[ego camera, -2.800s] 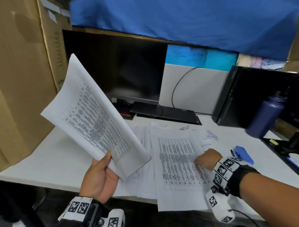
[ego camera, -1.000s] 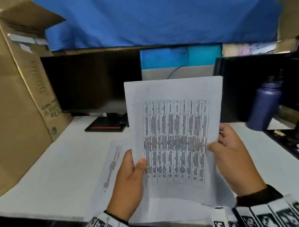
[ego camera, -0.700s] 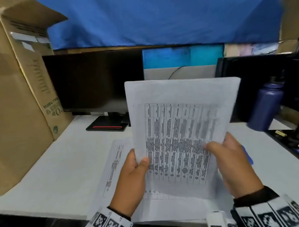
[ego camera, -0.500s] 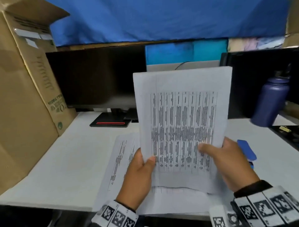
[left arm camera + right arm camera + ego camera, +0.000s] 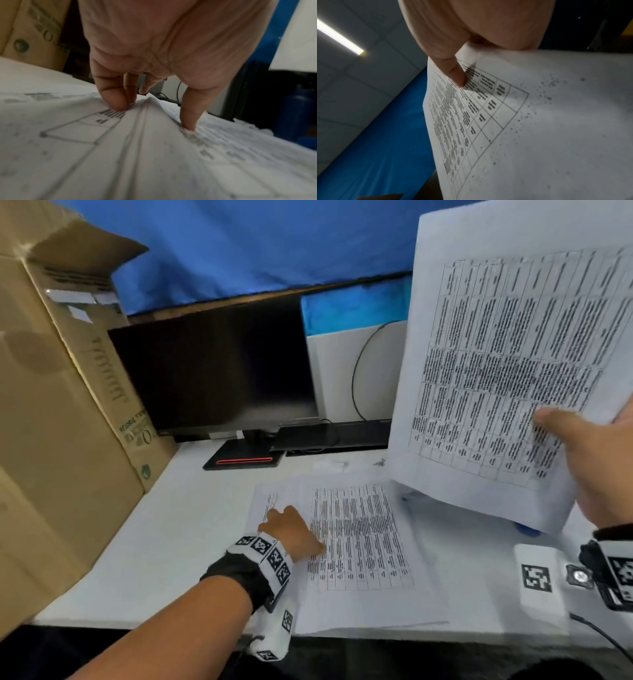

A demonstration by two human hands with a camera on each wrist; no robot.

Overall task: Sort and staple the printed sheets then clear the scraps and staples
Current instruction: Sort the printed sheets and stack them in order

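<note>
While the right hand point(image 5: 596, 470) kept its thumb clamped on the face of a printed sheet point(image 5: 507, 364), with the other fingers out of sight behind it so I can't tell how they sat, the left hand point(image 5: 291, 530) was down on the loose sheets point(image 5: 356, 539) lying on the counter point(image 5: 164, 542). From the wrist view its fingertips point(image 5: 116, 102) were bunched together and the thumb set apart, pushing a little ridge of paper up between them, so more of a pinch starting than a flat press. Looked to me like the sorting step, no stapling yet. Next move probably calls for peeling just one sheet free without dragging its neighbours. Out past the fingers sat a dark monitor point(image 5: 219, 371) and a cardboard box point(image 5: 61, 412).
</note>
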